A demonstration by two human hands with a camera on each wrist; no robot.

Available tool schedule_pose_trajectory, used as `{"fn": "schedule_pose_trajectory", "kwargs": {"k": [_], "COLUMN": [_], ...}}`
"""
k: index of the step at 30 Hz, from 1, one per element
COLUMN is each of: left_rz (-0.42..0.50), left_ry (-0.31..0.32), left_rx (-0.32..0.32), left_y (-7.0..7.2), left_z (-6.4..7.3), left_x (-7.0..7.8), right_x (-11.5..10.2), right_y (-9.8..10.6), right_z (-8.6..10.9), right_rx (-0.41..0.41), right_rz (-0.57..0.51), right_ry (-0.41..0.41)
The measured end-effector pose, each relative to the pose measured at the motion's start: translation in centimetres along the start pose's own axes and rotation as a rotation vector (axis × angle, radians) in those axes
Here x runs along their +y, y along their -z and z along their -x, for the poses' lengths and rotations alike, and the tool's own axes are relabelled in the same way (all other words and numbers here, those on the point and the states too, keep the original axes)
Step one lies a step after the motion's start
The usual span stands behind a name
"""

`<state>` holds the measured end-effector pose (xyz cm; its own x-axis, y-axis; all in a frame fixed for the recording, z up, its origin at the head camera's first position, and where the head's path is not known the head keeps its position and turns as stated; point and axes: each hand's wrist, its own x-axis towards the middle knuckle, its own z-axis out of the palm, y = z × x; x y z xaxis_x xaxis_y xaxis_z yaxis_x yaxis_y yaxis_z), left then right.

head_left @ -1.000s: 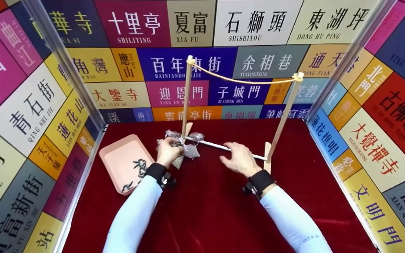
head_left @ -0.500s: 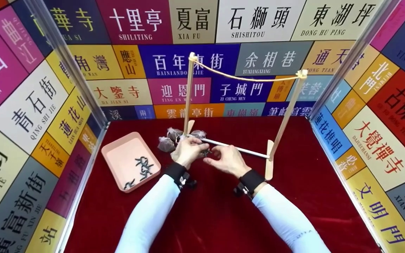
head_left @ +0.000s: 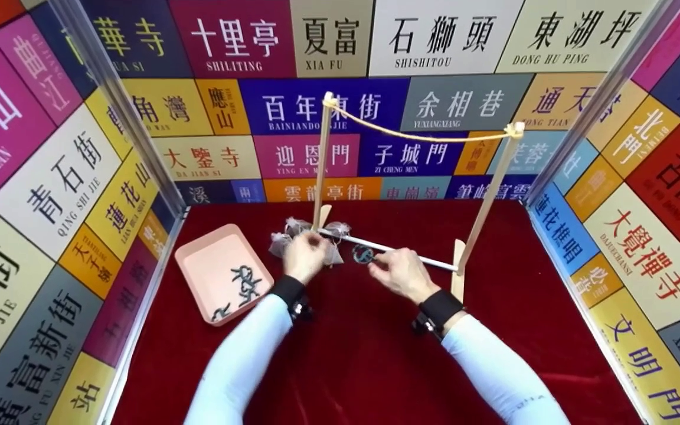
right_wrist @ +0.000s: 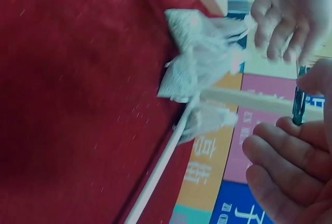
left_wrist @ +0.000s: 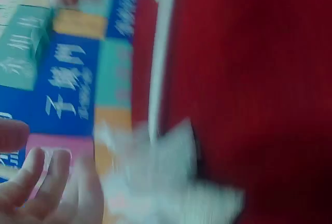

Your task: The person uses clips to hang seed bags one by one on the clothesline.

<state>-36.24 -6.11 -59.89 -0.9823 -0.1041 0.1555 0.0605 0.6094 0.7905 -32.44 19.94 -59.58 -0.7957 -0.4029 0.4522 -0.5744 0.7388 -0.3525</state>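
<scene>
My right hand [head_left: 402, 273] pinches a small dark-green round openwork piece [head_left: 362, 254] between thumb and forefinger. Edge-on, the same piece [right_wrist: 300, 99] shows as a thin strip in the right wrist view. My left hand [head_left: 304, 257] is just left of it, over the white mesh pouches [head_left: 337, 230] with grey contents. Blurred in the left wrist view, its fingers [left_wrist: 54, 182] are bent, with a gap to the thumb and nothing seen between. The pouches cluster around the left foot of a frame with two wooden posts [head_left: 320, 171], joined low by a white rod [head_left: 399, 248].
A pale pink tray [head_left: 198, 260] with several dark curved pieces [head_left: 245, 280] lies at the left. A slack yellow cord [head_left: 411, 137] links the post tops. Dark red cloth [head_left: 363, 354] covers the table, and sign-printed walls [head_left: 293, 156] enclose it.
Both hands came together in front of the left post, then parted. The dark-green piece now shows in my right fingers, and my left hand has drawn back leftward to the pouches.
</scene>
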Motion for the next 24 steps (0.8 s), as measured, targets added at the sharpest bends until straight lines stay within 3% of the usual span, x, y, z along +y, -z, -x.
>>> {"fn": "schedule_pose_trajectory", "kwargs": {"k": [2,4,8,12,17,20,24], "left_rz": [-0.192,-0.331,-0.502,-0.533,-0.492,-0.501,-0.516], "left_ry": [-0.048,-0.031,0.043,0.051,-0.026,-0.088,-0.149], "left_rx": [0.077,0.094,0.02,-0.052,-0.012,0.017,0.028], "left_y": [0.9,1.9,3.2,3.3,3.0,3.4,4.4], "left_z": [-1.4,-2.6,-4.1,-4.6,-4.7,-4.9,-5.4], "left_x": [-1.4,-2.8,-5.2,-7.0,-8.1,-7.7,-5.6], "right_x": [0.6,1.1,1.6,1.6,1.4,1.3,1.5], "right_y": [0.3,0.5,0.7,0.7,0.8,1.2,1.9], "right_z": [0.0,0.1,0.5,0.9,0.8,0.4,-0.1], "right_rx": [0.015,0.021,0.006,-0.026,-0.066,-0.086,-0.104], "right_rz": [0.021,0.04,0.078,0.09,0.099,0.11,0.121], "right_ry": [0.037,0.064,0.089,0.08,0.073,0.068,0.049]}}
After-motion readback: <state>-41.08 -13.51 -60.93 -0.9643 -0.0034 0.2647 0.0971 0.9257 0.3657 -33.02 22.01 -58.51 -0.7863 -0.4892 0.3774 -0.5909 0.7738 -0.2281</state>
